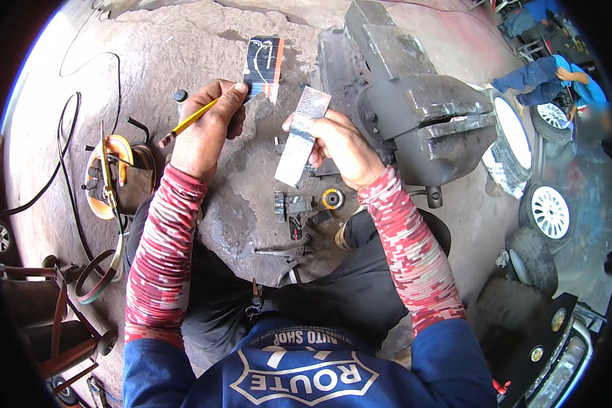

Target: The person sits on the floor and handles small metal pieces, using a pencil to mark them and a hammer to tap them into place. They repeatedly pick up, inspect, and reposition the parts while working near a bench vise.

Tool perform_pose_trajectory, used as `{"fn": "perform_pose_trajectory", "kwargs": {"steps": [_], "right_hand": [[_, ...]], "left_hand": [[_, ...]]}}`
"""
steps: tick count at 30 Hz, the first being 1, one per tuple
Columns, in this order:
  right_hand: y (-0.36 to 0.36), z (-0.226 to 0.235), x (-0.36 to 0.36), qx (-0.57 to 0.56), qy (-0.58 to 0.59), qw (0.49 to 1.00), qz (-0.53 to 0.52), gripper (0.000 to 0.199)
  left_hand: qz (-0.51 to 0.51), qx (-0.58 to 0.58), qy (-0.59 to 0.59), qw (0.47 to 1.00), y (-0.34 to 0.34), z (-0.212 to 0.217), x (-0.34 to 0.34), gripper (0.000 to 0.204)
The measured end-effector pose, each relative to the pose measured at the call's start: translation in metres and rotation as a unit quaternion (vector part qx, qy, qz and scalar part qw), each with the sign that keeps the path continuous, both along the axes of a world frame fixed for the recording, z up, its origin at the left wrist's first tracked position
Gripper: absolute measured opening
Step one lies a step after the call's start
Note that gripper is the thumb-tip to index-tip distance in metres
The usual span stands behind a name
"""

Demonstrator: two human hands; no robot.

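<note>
lower end of the yellow pencil hidden inside the left hand; tip hard to make out. small parts on the concrete slab below the hands too dark to name, apart from a yellow ring.

left hand fingers closed around the pencil, long axis running from lower left up to the right, toward the thumb.

right hand fingers curled shut on the flat metal strip, gripping its middle; strip held above the slab between the hands, long axis near upright, top leaning right.

grey bench vise just right of the right hand. printed card lying on the slab beyond the left hand.
</note>
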State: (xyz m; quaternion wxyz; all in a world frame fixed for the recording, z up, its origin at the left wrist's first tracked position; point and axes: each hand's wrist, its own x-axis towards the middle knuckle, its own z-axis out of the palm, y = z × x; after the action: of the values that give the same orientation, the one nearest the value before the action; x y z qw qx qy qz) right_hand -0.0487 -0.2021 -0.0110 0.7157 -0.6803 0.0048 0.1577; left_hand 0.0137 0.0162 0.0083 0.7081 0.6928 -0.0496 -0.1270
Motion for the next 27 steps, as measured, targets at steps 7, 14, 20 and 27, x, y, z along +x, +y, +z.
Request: {"fn": "perform_pose_trajectory", "kwargs": {"steps": [7, 14, 20, 27], "right_hand": [[0.000, -0.001, 0.002, 0.032, -0.011, 0.999, -0.018, 0.033], [-0.003, 0.004, 0.002, 0.051, 0.007, 0.998, -0.019, 0.035], [-0.004, 0.004, 0.000, 0.079, 0.035, 0.996, -0.032, 0.038], [-0.014, -0.002, 0.006, 0.188, 0.107, 0.976, 0.006, 0.047]], "left_hand": [[-0.017, -0.001, -0.006, 1.000, 0.000, 0.003, -0.002, 0.024], [-0.046, 0.016, 0.000, 0.999, -0.002, 0.005, -0.006, 0.024], [-0.007, 0.003, 0.039, 0.999, -0.004, 0.002, -0.004, 0.022], [0.006, -0.001, 0.029, 1.000, -0.006, 0.002, -0.006, 0.023]]}}
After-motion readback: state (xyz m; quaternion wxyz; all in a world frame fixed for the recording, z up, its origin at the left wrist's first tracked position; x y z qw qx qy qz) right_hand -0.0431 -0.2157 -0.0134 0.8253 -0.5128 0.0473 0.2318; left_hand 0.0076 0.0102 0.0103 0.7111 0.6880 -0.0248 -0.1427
